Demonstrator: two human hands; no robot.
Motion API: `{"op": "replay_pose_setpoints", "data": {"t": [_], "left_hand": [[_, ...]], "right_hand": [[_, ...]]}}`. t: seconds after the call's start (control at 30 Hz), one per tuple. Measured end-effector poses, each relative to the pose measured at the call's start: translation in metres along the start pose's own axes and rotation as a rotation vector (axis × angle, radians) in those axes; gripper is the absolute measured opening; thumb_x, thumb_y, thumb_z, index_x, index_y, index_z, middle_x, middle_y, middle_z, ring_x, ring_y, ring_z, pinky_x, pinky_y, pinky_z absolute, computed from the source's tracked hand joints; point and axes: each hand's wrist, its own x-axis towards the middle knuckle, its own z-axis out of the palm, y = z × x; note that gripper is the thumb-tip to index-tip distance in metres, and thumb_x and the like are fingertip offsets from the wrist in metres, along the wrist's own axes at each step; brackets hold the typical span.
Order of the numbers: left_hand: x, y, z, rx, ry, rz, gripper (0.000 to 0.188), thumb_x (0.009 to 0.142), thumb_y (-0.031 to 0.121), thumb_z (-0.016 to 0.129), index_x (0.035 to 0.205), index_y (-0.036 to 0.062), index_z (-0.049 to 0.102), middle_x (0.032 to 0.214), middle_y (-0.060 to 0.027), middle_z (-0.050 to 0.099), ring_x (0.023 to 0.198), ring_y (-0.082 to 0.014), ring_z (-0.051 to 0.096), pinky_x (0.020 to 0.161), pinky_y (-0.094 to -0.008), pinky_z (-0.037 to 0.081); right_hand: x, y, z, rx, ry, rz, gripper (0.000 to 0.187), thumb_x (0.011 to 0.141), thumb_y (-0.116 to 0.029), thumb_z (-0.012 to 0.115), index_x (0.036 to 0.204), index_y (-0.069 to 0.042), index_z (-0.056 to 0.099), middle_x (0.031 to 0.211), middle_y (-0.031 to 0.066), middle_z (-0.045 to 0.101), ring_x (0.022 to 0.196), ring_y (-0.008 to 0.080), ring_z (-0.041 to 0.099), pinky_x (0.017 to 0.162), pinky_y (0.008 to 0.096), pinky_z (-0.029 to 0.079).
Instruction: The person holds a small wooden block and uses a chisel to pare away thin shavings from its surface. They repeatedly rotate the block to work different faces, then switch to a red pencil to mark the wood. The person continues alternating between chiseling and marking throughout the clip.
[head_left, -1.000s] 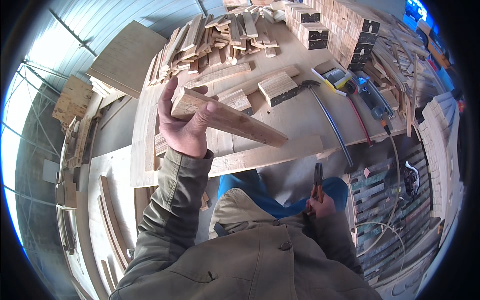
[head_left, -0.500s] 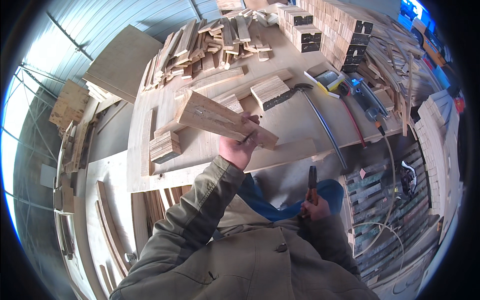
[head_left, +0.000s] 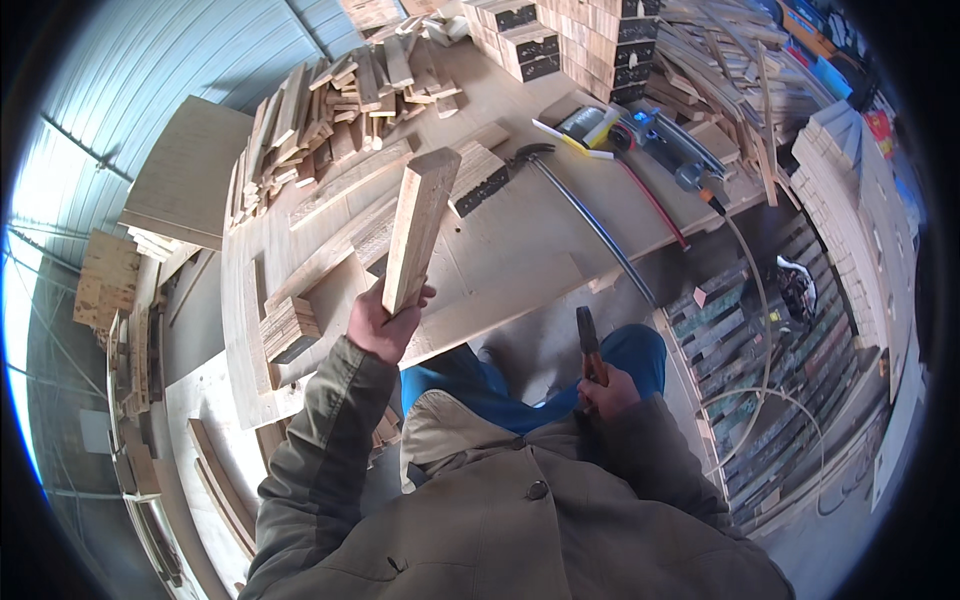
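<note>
My left hand is closed round the lower end of a short, thick wooden block, which now points up and away over the near edge of the workbench. At my lap, my right hand grips a pair of pliers with orange-brown handles and dark jaws pointing upward. Behind the held block lies a laminated wood block with a black-marked side, partly hidden. Another laminated block rests on the bench to the left of my left hand.
A claw hammer with a long shiny handle lies across the bench. Beside it are a red-handled tool and a corded power tool. Loose wood strips are heaped at the back. A slatted pallet with a cable stands right.
The wooden block has turned from lying slantwise to pointing upward, and my left hand has moved left. My right hand still holds the pliers at my lap. The whole view has shifted.
</note>
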Motion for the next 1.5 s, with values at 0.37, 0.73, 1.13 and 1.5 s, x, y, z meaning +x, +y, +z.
{"op": "replay_pose_setpoints", "data": {"t": [0.37,0.73,1.13,1.5], "left_hand": [[-0.126,-0.078,0.005,0.313,-0.340,-0.419,0.038,0.088,0.018,0.070,0.121,0.0015,0.062,0.092,-0.0138,0.067,0.090,-0.0222,0.066,0.081,-0.0395,0.052],[-0.124,-0.085,0.017,0.590,-0.396,-0.479,0.035,0.085,0.021,0.069,0.115,0.0041,0.061,0.089,-0.0233,0.067,0.087,-0.0411,0.068,0.076,-0.0478,0.052],[-0.123,-0.082,0.021,0.659,-0.429,-0.490,0.042,0.085,0.021,0.068,0.124,0.0050,0.062,0.096,-0.0269,0.069,0.095,-0.0462,0.067,0.082,-0.0510,0.053],[-0.120,-0.074,0.027,0.733,-0.468,-0.524,0.039,0.085,0.019,0.067,0.121,0.0051,0.061,0.098,-0.0276,0.069,0.097,-0.0475,0.067,0.082,-0.0517,0.053]], "right_hand": [[-0.011,-0.024,0.012,-0.533,-0.061,-0.250,0.040,0.092,-0.016,0.071,0.126,0.004,0.063,0.097,0.0165,0.071,0.086,0.0255,0.068,0.080,0.0363,0.052],[-0.018,-0.029,0.025,-0.627,-0.164,-0.243,0.038,0.091,-0.014,0.073,0.122,0.005,0.066,0.110,0.0223,0.072,0.102,0.0310,0.070,0.090,0.0369,0.051],[-0.015,-0.024,0.025,-0.774,-0.135,-0.286,0.037,0.089,-0.022,0.074,0.117,0.000,0.067,0.103,0.0230,0.069,0.097,0.0421,0.066,0.084,0.0455,0.051],[-0.016,-0.026,0.024,-0.840,-0.093,-0.168,0.037,0.089,-0.031,0.073,0.110,-0.001,0.068,0.100,0.0206,0.068,0.094,0.0407,0.066,0.081,0.0473,0.050]]}}
